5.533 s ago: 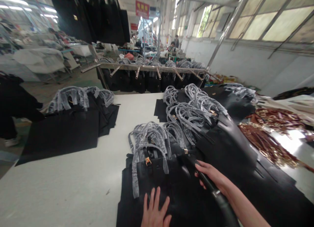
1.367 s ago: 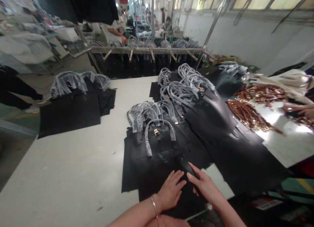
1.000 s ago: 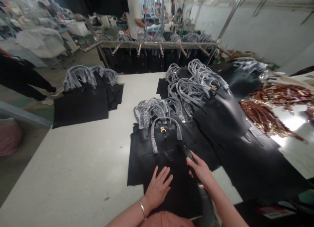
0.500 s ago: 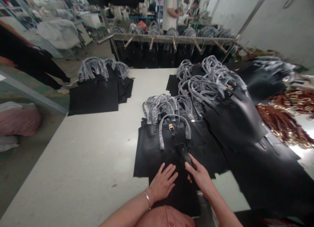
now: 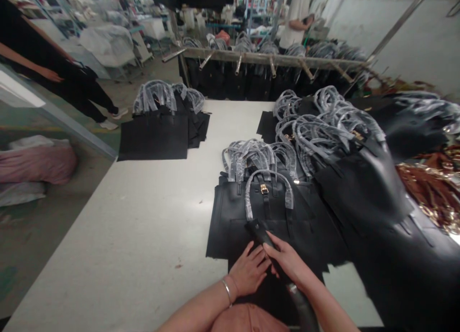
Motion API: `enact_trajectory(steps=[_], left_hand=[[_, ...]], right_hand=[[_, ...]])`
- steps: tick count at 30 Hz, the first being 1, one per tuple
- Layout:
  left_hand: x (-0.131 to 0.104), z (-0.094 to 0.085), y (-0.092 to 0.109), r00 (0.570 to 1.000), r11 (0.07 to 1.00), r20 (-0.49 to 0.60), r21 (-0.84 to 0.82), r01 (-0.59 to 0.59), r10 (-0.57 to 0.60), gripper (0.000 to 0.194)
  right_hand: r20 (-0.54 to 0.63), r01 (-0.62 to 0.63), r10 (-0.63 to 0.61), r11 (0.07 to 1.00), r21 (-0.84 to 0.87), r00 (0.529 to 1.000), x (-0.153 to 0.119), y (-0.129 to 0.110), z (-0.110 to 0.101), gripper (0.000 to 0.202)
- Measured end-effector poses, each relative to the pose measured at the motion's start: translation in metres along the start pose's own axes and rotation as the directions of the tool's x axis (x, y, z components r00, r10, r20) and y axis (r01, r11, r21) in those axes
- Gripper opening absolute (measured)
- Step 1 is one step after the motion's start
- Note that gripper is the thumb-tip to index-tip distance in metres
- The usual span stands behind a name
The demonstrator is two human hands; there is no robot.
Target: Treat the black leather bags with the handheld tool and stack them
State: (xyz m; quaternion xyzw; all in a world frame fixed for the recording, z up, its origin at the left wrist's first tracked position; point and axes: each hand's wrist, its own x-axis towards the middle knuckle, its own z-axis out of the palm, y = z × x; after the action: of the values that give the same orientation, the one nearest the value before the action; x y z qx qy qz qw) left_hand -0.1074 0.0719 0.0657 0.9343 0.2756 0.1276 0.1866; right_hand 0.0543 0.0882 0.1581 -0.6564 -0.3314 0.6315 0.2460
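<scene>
My right hand [image 5: 287,260] grips a long black piece [image 5: 259,232] with a flat, broad end; it curves down to the lower right, with a shiny band partway. Its exact kind I cannot make out. The flat end lies by the left foot of a plastic-wrapped handle [image 5: 270,173] on a black handbag [image 5: 235,202] with a gold buckle [image 5: 264,188]. My left hand [image 5: 251,270], a bracelet at its wrist, lies flat with fingers stretched on the black material at the bag's lower part. Its fingertips are close beside my right hand, partly behind the black piece.
Black bags with wrapped handles [image 5: 354,164] are heaped at the right, beside brown straps [image 5: 427,193] with gold rings. More bags [image 5: 153,135] lie at the back left of the white table [image 5: 154,226]. Beyond stands a metal rack [image 5: 273,59]. A person [image 5: 82,83] is at the left.
The view has swung left, so everything sits farther right. My right hand has brought the black piece's flat end leftward across the bag to the handle's left foot. My hands are closer together.
</scene>
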Motion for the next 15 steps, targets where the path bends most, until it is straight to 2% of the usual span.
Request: enact_trajectory(steps=[3, 5, 9, 12, 14, 15], left_hand=[[0.000, -0.002, -0.001, 1.000, 0.999, -0.009, -0.043, 0.009, -0.009, 0.039], [0.001, -0.003, -0.002, 1.000, 0.997, -0.006, -0.070, 0.013, -0.014, 0.040], [0.000, -0.004, -0.001, 1.000, 0.994, -0.006, -0.110, 0.006, -0.007, 0.042], [-0.006, -0.002, -0.002, 0.998, 0.981, -0.048, -0.192, 0.018, -0.027, 0.042], [-0.011, -0.002, -0.009, 0.974, 0.961, -0.143, -0.241, 0.137, -0.174, 0.042], [-0.013, -0.003, -0.015, 0.927, 0.933, -0.213, -0.256, 0.252, -0.308, 0.042]], right_hand=[[0.064, -0.044, 0.043, 0.999, 0.021, 0.997, -0.011, 0.002, -0.005, 0.066], [0.064, -0.069, 0.067, 0.997, 0.029, 0.996, -0.012, 0.001, -0.004, 0.067], [-0.069, -0.003, 0.004, 1.000, 0.004, 0.998, 0.001, -0.010, 0.006, 0.073], [-0.172, 0.063, -0.066, 0.998, -0.022, 0.983, 0.002, -0.017, 0.010, 0.075], [-0.171, 0.053, -0.061, 0.997, -0.053, 0.983, -0.005, -0.018, 0.010, 0.077], [-0.151, 0.039, -0.050, 0.997, -0.073, 0.987, -0.009, -0.017, 0.009, 0.077]])
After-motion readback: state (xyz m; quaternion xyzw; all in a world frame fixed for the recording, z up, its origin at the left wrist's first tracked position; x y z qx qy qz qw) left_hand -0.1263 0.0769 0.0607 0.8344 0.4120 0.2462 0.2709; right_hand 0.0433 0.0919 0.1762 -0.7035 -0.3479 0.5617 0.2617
